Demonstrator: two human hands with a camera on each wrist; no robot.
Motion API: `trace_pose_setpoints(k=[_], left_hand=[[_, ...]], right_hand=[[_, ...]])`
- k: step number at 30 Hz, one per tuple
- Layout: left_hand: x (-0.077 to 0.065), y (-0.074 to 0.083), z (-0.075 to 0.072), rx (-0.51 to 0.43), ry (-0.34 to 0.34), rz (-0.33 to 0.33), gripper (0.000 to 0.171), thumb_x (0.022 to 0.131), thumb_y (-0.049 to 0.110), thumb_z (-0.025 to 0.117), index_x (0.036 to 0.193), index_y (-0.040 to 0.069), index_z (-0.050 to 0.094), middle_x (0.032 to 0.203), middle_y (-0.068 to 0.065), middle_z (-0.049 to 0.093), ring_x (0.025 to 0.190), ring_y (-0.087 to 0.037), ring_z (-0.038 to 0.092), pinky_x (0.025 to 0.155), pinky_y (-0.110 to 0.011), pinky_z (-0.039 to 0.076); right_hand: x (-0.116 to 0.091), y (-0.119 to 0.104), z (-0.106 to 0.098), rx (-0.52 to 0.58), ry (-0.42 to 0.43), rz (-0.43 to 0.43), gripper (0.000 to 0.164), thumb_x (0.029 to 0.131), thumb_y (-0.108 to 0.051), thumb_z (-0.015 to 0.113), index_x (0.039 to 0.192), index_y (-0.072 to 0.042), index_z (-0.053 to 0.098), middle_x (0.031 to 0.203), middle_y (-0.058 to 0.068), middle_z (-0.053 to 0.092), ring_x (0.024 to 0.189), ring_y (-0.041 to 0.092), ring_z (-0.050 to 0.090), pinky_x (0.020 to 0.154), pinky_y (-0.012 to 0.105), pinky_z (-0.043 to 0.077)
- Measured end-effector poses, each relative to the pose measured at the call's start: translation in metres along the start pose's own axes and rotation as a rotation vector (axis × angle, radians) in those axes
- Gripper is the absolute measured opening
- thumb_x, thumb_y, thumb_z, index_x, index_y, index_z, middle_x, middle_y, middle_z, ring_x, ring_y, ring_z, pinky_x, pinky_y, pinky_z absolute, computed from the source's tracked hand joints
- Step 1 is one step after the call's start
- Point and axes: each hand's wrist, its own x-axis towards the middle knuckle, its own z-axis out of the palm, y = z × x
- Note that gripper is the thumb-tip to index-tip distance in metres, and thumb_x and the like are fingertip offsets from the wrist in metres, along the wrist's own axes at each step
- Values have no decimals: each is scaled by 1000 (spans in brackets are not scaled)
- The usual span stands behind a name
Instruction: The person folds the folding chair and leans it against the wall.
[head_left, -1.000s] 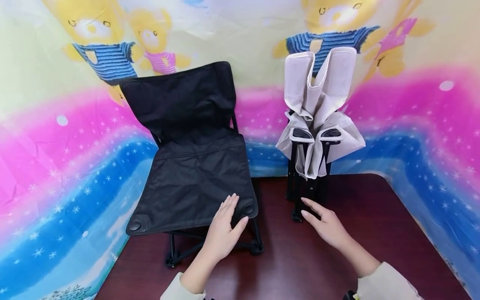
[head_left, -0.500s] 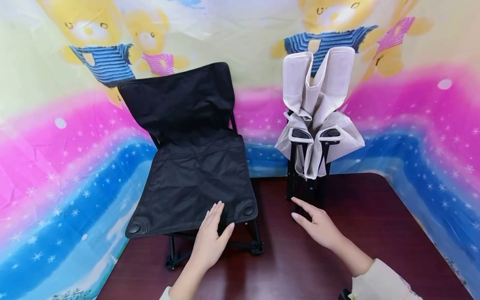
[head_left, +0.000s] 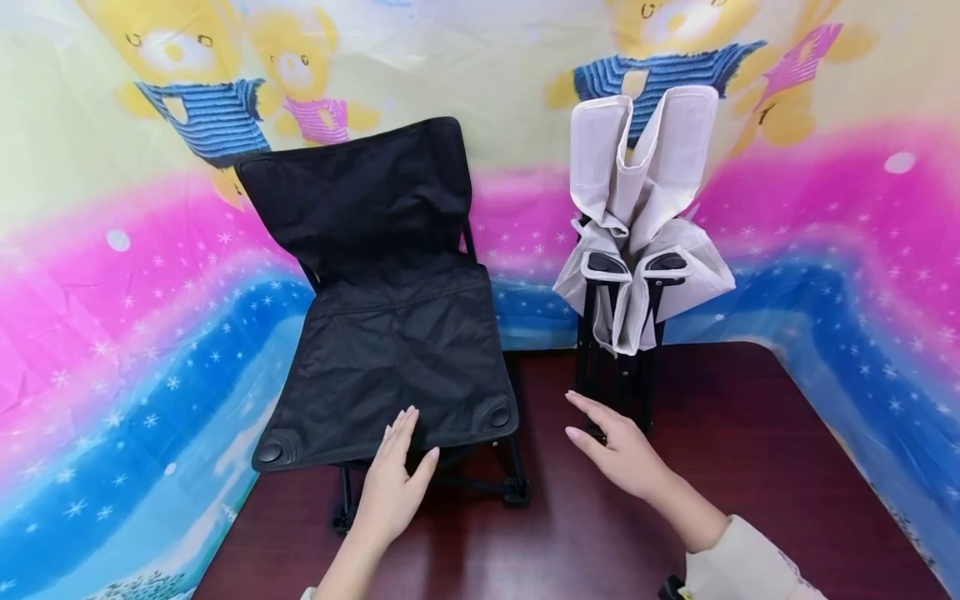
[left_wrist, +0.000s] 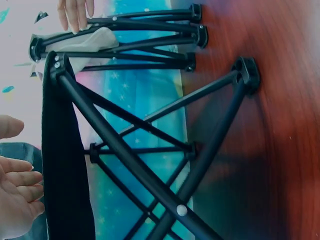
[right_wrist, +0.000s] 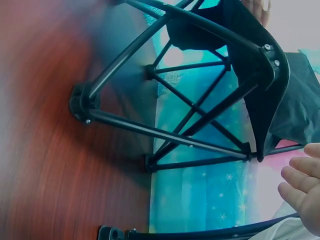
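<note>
An unfolded black folding chair (head_left: 397,358) stands on the left, its fabric seat spread flat and its crossed-tube frame (left_wrist: 165,197) showing from the side in the left wrist view. My left hand (head_left: 392,492) has straight fingers and overlaps the middle of the seat's front edge in the head view. To the right, a white folding chair (head_left: 678,167) stands upright and collapsed, its cloth bunched between black legs. In front of those legs, my right hand (head_left: 618,454) reaches toward the left with fingers extended, holding nothing. Both palms face inward, apart from each other.
Both chairs stand on a dark red-brown wooden tabletop (head_left: 735,492). Behind it and along both sides hangs a colourful cloth backdrop (head_left: 885,250) printed with teddy bears and snowflakes.
Both hands have drifted left in the head view. My left hand has gone from the seat's front right corner to the middle of its front edge. Both chairs stay put.
</note>
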Motion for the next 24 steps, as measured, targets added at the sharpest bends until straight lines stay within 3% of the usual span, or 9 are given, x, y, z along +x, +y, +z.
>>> trace_pose_setpoints(k=[10,16,24], left_hand=[[-9,-15,-15,33,-10,-84,56,86,26,53,133,4,32,136,-10,29,127,-21,19,102,-40,15],[-15,-27,-24,117,18,-88,58,85,29,54,131,1,34,134,-14,32,126,-25,21,102,-39,15],[-16,-37,-35,176,31,-102,58,83,22,57,129,-4,34,133,-18,33,125,-30,22,102,-40,14]], right_hand=[[6,-7,7,4,8,-37,45,85,-23,54,126,-5,44,126,9,44,115,23,40,87,42,38],[6,-12,11,-11,7,-58,45,85,-24,54,126,-6,45,127,8,44,116,21,40,90,42,36],[9,-17,14,-55,-4,-86,45,86,-29,51,127,-10,45,128,4,43,117,17,38,91,40,35]])
